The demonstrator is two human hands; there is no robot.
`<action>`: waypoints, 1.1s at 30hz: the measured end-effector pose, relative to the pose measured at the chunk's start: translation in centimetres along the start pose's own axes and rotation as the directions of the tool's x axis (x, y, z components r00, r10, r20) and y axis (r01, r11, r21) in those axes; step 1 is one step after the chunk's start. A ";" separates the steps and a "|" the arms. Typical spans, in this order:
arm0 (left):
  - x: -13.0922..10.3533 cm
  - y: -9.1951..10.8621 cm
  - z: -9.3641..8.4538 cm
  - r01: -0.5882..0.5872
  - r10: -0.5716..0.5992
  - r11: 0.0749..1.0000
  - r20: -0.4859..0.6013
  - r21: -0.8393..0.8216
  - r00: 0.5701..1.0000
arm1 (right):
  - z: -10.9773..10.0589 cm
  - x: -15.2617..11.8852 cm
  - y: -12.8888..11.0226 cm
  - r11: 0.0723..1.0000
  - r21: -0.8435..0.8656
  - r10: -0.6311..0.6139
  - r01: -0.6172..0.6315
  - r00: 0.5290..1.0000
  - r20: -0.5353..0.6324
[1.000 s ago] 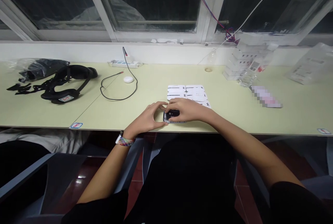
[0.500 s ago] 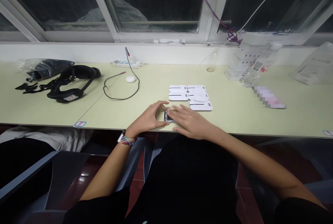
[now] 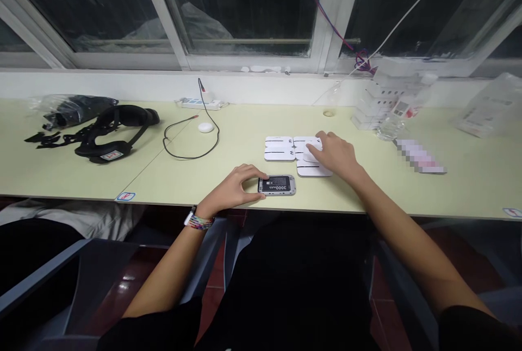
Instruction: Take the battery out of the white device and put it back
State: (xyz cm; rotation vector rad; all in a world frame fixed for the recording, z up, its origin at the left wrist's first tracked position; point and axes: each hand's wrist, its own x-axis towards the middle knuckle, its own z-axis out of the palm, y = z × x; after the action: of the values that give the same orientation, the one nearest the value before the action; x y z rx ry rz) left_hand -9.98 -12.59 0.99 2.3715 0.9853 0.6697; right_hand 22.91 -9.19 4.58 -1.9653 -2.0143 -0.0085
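Observation:
My left hand grips the left end of a small grey device, thumb on the near edge and fingers on the far one. The device lies flat by the table's front edge, and a black battery marked 3000mAh shows in it. My right hand is over the right part of a group of white rounded pieces, its fingertips closed on a loose white cover that lies on top of them.
Behind to the left are a white round object, a black cable, a power strip and a black headset. At the right stand white boxes, a clear bottle and a blurred packet.
My right hand has moved from over the grey device up and right to the loose white cover. The battery in the device is now uncovered. My left hand stays at the device.

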 end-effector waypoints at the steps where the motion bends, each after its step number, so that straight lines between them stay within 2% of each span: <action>1: 0.0 0.0 0.0 0.011 -0.011 1.000 0.000 0.002 1.000 | 0.1 0.6 0.3 0.998 -0.012 0.059 -0.059 0.997 0.041; 4: -0.1 0.3 0.0 0.062 -0.062 0.998 -0.007 0.002 0.998 | 0.8 1.5 1.0 0.994 0.004 0.108 -0.110 0.985 0.131; 7: -0.1 0.4 0.0 0.092 -0.093 0.996 -0.014 -0.015 0.996 | 1.7 1.7 1.4 0.994 0.067 0.078 -0.086 0.991 0.112; 11: -0.1 0.1 0.3 0.110 -0.111 0.993 -0.018 -0.047 0.994 | 2.4 1.6 2.3 0.967 0.243 0.056 -0.077 0.994 0.091; 13: -0.2 -0.2 0.5 0.122 -0.125 0.989 -0.029 -0.083 0.992 | 2.6 1.4 2.4 0.952 0.304 0.007 -0.018 0.999 0.039; 15: -0.2 -0.4 0.6 0.129 -0.134 0.986 -0.036 -0.109 0.990 | 2.7 1.1 2.3 0.943 0.307 -0.105 0.127 0.991 -0.088; 17: -0.2 -0.5 0.7 0.130 -0.135 0.984 -0.037 -0.119 0.990 | 2.8 0.5 1.7 0.918 0.233 -0.260 0.320 0.932 -0.254; 20: -0.3 -0.6 0.8 0.134 -0.139 0.982 -0.034 -0.133 0.990 | 2.9 -0.9 0.5 0.819 0.073 -0.494 0.569 0.765 -0.413; 22: -0.3 -0.6 0.8 0.145 -0.151 0.979 -0.032 -0.142 0.988 | 3.3 -2.1 -0.4 0.713 0.012 -0.633 0.701 0.650 -0.420; 25: -0.3 -0.4 0.8 0.155 -0.161 0.979 -0.035 -0.134 0.986 | 4.4 -4.0 -1.5 0.530 -0.028 -0.805 0.847 0.492 -0.332; 26: -0.3 -0.3 0.8 0.153 -0.158 0.980 -0.036 -0.125 0.987 | 4.8 -4.6 -1.7 0.501 -0.034 -0.832 0.865 0.470 -0.295; 27: -0.3 -0.2 0.8 0.146 -0.151 0.983 -0.035 -0.114 0.988 | 5.1 -5.0 -1.9 0.492 -0.038 -0.845 0.870 0.466 -0.263; 33: -0.2 -0.2 0.5 0.101 -0.103 0.994 -0.032 -0.052 0.994 | 5.2 -6.2 -2.0 0.534 0.079 -0.823 0.842 0.539 -0.180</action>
State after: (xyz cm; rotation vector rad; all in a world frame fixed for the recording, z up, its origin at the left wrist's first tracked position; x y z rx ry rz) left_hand -9.90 -12.78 0.39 2.2563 1.0837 0.6913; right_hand 19.76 -14.10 -1.37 -0.6927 -2.5633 -0.1830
